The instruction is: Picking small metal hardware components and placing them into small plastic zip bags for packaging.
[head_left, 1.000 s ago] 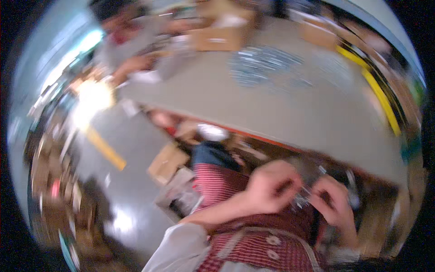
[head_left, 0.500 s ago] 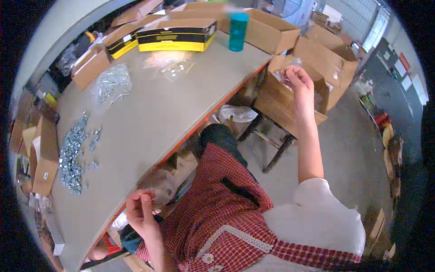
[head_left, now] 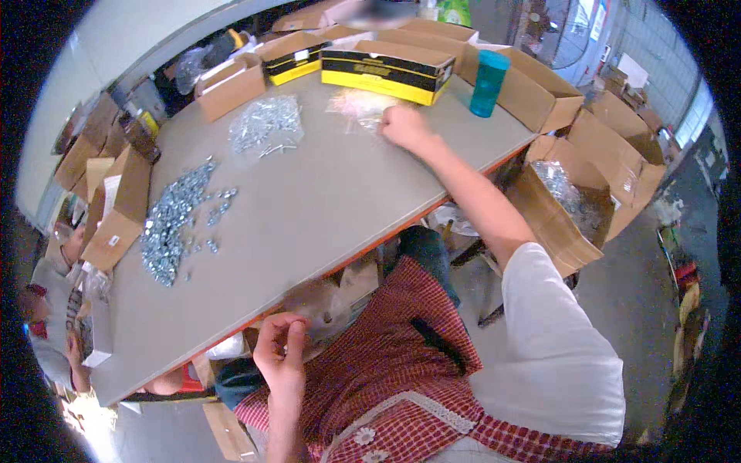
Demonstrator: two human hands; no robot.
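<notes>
My right hand (head_left: 405, 129) reaches across the table to the edge of a pile of small clear and pinkish plastic pieces (head_left: 356, 106). Its fingers are bent together, and their tips and anything in them are hidden. Close to the table's front edge, my left hand (head_left: 279, 351) is raised with thumb and fingers curled together. A tiny pale spot shows between them, too small to name. On the left of the table lies a heap of shiny metal nuts (head_left: 174, 224). A clear bag of metal screws (head_left: 266, 127) lies beyond it, a few screws loose beside it.
Black and yellow cartons (head_left: 386, 73) line the table's back edge. A teal tumbler (head_left: 489, 83) stands near the far right corner. Beside the table, an open cardboard box (head_left: 552, 220) holds clear plastic packets (head_left: 556, 179). Another person's arm (head_left: 73, 359) shows at far left.
My right hand has moved from the open cardboard box at the right to the plastic pile on the table. The left hand stays curled near the table edge. The view has shifted.
</notes>
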